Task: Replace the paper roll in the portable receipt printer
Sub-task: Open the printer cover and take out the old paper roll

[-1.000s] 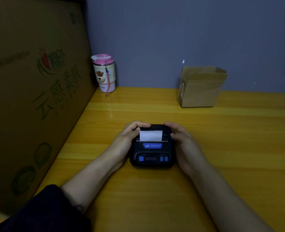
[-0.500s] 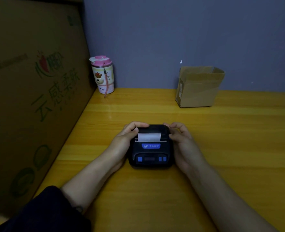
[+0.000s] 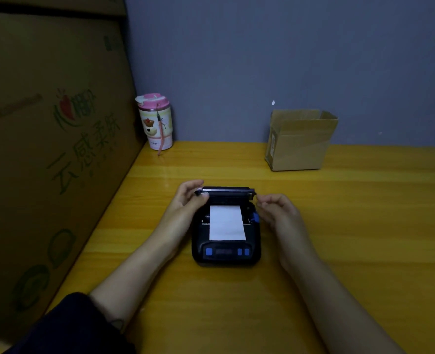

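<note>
**Swinging the lid fully back before reaching for the roll**

Opening is the step in hand, as I judge it: the printer (image 3: 226, 241) sits flat on the yellow table (image 3: 351, 226), near its middle, with the lid (image 3: 225, 193) tipped up at the far edge and a strip of white paper (image 3: 227, 223) lying over the open bay toward the buttons.

The left hand (image 3: 185, 200) has its fingertips pinched on the lid's left corner, lightly curled, holding that edge and nothing else. The right hand (image 3: 280, 213) is loosely half-open just beside the lid's right end; whether its fingertips touch the lid I cannot tell, and it grips nothing.

To do this well, push the lid back evenly from both corners so the hinge does not twist, and stop where it rests by itself. Keep the body steady on the table with the heel of one hand. Then lift the paper strip clear rather than dragging it across the cutter edge. The roll itself is hidden under the strip, so how much is left cannot be seen.

A small cardboard box (image 3: 300, 141) stands well apart at the back.
</note>
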